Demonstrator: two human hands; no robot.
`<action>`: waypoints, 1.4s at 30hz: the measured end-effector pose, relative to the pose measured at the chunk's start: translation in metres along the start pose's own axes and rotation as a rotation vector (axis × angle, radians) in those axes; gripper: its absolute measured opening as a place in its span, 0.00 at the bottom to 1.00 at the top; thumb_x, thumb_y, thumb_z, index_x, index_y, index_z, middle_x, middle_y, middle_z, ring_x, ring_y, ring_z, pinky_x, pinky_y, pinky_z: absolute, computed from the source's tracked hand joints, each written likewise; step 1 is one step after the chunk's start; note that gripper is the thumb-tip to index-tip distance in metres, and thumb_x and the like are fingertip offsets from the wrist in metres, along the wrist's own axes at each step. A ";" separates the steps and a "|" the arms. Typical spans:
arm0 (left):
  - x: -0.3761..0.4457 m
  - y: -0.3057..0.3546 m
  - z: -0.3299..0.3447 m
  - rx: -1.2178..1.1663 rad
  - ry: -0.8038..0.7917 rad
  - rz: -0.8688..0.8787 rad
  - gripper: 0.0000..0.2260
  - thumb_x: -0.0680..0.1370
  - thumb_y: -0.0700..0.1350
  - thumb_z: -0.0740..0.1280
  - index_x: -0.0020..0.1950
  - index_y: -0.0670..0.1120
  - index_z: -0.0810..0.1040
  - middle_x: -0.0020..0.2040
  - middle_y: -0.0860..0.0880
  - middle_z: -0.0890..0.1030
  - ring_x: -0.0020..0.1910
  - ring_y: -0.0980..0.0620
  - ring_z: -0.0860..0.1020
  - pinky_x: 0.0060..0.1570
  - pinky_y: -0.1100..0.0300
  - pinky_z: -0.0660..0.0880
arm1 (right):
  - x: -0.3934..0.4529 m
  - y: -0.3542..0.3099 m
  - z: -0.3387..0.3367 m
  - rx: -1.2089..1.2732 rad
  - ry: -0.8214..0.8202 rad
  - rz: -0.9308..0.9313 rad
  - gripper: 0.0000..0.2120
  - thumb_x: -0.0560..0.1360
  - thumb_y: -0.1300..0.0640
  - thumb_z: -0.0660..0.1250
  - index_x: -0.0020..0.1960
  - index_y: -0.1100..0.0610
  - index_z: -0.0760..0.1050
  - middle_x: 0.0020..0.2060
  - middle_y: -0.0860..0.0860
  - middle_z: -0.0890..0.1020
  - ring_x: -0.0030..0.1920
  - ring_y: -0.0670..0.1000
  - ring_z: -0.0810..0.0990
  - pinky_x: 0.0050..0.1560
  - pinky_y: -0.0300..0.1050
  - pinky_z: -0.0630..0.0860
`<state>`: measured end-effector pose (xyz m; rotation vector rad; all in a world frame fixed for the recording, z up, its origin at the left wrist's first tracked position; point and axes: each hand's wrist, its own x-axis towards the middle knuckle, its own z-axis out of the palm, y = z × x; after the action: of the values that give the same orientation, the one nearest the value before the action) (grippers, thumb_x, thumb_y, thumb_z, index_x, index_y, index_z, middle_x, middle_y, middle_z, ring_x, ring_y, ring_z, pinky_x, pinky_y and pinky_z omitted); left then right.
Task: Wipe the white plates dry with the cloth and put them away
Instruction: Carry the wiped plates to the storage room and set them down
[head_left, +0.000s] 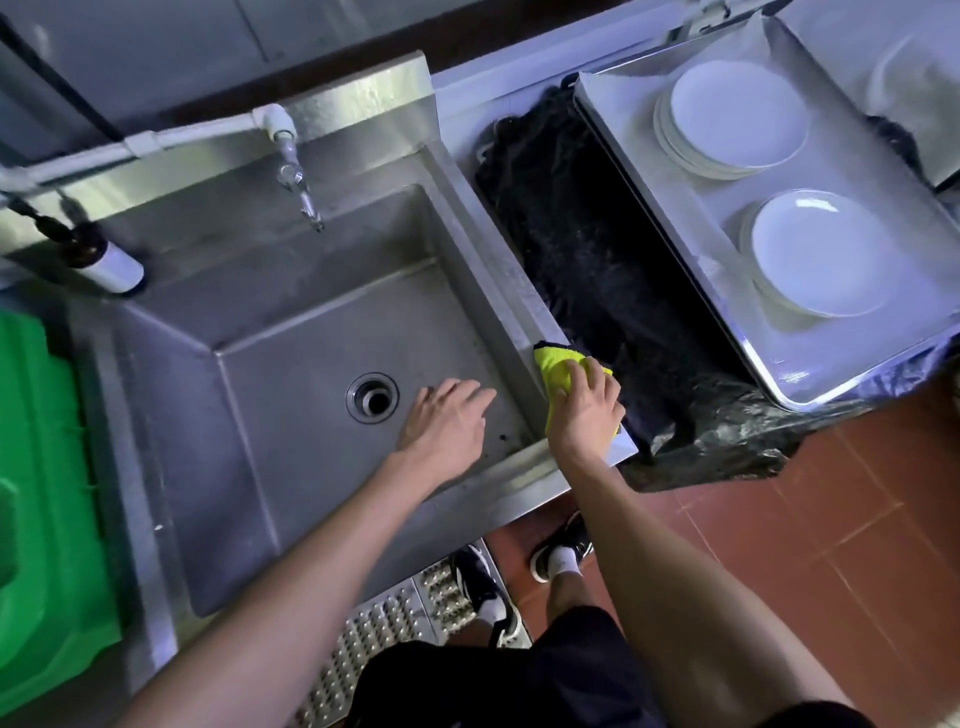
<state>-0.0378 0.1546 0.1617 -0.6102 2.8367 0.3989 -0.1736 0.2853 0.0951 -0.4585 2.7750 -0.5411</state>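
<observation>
The deep stainless-steel sink (322, 332) is the landmark here. On its right rim lies the bright yellow-green cloth (557, 370), and the right hand (584, 410) rests on top of it with fingers curled round the fabric, gripping it. The left hand (447, 418) hovers inside the sink, just right of the round drain (373, 397), its fingers relaxed and spread, holding nothing.

Right of the sink, past a bin lined with a black plastic bag (613, 270), sits a shallow rectangular metal tray (649, 156). It carries the white plates in two stacks: the far stack of round white plates (737, 122) and the near stack of round white plates (818, 252) (the two are apart, not touching).

At the sink's back rim a metal tap (298, 192) hangs from a white pipe, and on its left rim stands a dark bottle with a white label (106, 262). Left of the sink is a green plastic crate (41, 493).
</observation>
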 end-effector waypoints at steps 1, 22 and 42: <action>-0.001 0.000 0.000 0.002 -0.001 0.004 0.20 0.82 0.47 0.62 0.75 0.51 0.71 0.74 0.51 0.72 0.73 0.48 0.67 0.68 0.49 0.65 | 0.000 0.002 0.000 -0.001 0.004 0.007 0.17 0.79 0.58 0.64 0.68 0.52 0.72 0.74 0.51 0.67 0.71 0.60 0.63 0.62 0.58 0.64; 0.070 0.083 -0.038 -0.111 0.085 0.162 0.22 0.82 0.47 0.64 0.77 0.52 0.70 0.74 0.52 0.73 0.72 0.48 0.70 0.68 0.50 0.67 | 0.000 0.066 -0.149 0.056 0.039 -0.138 0.20 0.82 0.55 0.63 0.73 0.56 0.72 0.71 0.51 0.75 0.68 0.60 0.73 0.63 0.59 0.73; 0.222 0.324 -0.050 -0.754 0.091 -0.136 0.19 0.81 0.46 0.66 0.73 0.53 0.75 0.67 0.48 0.78 0.65 0.53 0.75 0.62 0.60 0.70 | 0.146 0.262 -0.277 0.488 0.075 -0.010 0.21 0.82 0.58 0.62 0.74 0.55 0.70 0.73 0.51 0.73 0.70 0.55 0.73 0.72 0.51 0.67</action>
<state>-0.3816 0.3420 0.2208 -0.9513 2.6379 1.4663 -0.4621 0.5509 0.2066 -0.3418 2.5767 -1.2153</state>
